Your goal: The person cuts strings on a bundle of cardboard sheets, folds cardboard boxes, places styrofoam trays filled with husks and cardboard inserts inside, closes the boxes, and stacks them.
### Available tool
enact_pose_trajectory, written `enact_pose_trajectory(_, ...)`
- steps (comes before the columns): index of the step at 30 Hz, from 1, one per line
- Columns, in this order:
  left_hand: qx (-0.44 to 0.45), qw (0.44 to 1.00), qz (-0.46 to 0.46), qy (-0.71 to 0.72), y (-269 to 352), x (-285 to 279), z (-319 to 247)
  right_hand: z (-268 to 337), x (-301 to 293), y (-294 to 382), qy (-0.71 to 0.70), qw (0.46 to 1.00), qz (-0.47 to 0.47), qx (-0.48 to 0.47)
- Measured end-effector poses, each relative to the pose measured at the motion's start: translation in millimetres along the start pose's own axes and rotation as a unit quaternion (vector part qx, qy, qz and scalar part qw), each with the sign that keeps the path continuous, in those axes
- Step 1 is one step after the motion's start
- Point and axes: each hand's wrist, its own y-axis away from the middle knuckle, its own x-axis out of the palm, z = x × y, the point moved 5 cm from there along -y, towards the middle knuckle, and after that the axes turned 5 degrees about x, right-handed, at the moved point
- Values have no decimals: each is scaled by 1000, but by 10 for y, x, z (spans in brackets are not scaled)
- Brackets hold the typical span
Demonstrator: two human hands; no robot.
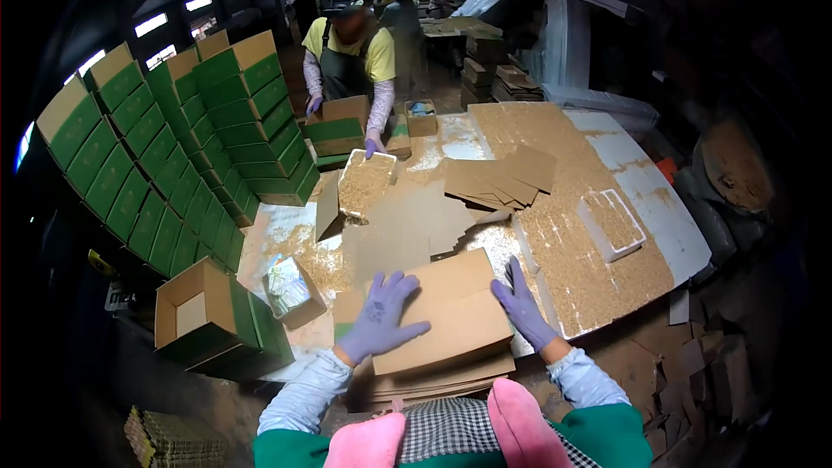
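A brown cardboard box (448,318), closed on top, lies before me at the table's near edge. On the left part of its top rests my left hand (380,322) in a lavender glove, fingers spread. My right hand (525,309), gloved alike, is against the right edge of the box, its fingers pointing away from me. Neither hand is closed around anything. Under the box's near side shows a stack of flat cardboard (429,387). A small carton of printed packets (288,286) stands left of my left hand.
Tall stacks of green boxes (253,117) rise at left, near an open green box (195,312). Cardboard sheets (500,175) lie mid-table. Granular material (546,208) surrounds a white frame (611,224) at right. Opposite, a co-worker (351,55) touches a filled white tray (367,182).
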Motion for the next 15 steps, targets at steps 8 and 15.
enact_pose_trajectory(8,-203,953,-109,195,1024,704,743,1700,597,494,122,953,180,-209)
enact_pose_trajectory(15,-353,884,-248,180,1129,231,986,616,1966,721,322,765,489,-269)
